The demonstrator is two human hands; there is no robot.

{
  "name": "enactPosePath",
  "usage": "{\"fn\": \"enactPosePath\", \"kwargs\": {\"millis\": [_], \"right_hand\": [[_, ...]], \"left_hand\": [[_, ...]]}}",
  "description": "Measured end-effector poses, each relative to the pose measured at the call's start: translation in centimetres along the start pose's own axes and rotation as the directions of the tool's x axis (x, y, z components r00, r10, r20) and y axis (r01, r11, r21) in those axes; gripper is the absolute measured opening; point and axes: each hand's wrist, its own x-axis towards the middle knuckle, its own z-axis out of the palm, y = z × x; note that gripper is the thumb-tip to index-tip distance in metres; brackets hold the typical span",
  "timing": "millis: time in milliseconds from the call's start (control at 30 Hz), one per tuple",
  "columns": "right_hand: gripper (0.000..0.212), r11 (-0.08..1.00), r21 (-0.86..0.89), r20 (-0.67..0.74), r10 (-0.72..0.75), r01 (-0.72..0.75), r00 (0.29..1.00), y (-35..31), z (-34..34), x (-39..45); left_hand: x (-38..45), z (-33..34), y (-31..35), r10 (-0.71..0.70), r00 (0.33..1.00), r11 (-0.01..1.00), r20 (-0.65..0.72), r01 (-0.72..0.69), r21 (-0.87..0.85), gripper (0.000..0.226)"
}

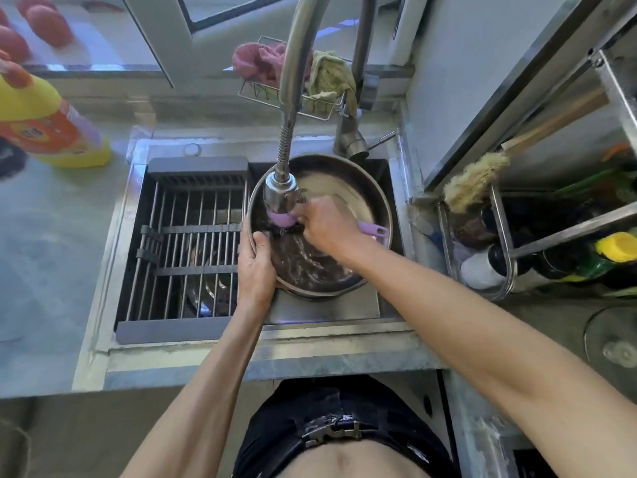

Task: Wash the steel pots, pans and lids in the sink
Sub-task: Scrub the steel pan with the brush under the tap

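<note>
Head view looks straight down on a steel sink set in a pale counter that fills the middle of the frame. Over the left half of the basin lies a grey drying rack of metal bars, with some steel ware dimly visible beneath it. In the right half sits a round steel pan, tilted toward the person, with water pooled and running in its lower part. A curved faucet comes down from the top centre, its spray head just above the pan's left side. At the upper left of the frame stands a yellow detergent bottle; a wire caddy with rags hangs behind the faucet. The left hand grips the pan's left rim, thumb hooked over the edge. The right hand is curled around a purple-handled brush inside the pan, its head under the spray.
</note>
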Motion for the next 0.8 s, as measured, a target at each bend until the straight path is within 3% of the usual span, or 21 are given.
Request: {"fn": "enactPosePath", "kwargs": {"millis": [133, 267, 400, 567, 700, 800], "right_hand": [[0.026, 0.989, -0.101, -0.055, 0.105, -0.11, 0.993, 1.9, -2.3, 1.2], [0.027, 0.957, -0.214, 0.071, 0.213, -0.194, 0.974, 1.9, -1.5, -2.5], [0.01, 0.994, -0.039, 0.235, 0.111, -0.104, 0.966, -0.3, 0.6, -5.7], [0.023, 0.995, 0.058, 0.048, 0.077, -0.079, 0.996, -0.6, 0.5, 0.0], [0.029, 0.988, -0.055, -0.03, 0.146, -0.147, 0.989, 1.4, -2.2, 2.9], [0.023, 0.98, -0.124, 0.004, 0.16, -0.158, 0.987, 1.3, -2.1, 0.6]], "left_hand": [[0.5, -0.2, 0.5, -0.044, 0.995, 0.996, -0.092, 0.036, -0.084, 0.05], [1.6, -0.8, 0.5, -0.049, 0.987, 0.994, -0.154, 0.033, -0.107, 0.051], [1.8, 0.1, -0.1, -0.017, 0.993, 0.999, -0.113, 0.012, -0.047, 0.056], [0.1, 1.1, -0.1, -0.016, 0.996, 0.998, -0.084, 0.011, -0.057, 0.057], [0.9, -0.3, 0.8, 0.016, 0.985, 0.997, -0.17, -0.029, -0.073, 0.045], [2.1, -2.0, 1.5, 0.029, 0.971, 0.997, -0.236, -0.044, -0.061, 0.047]]}}
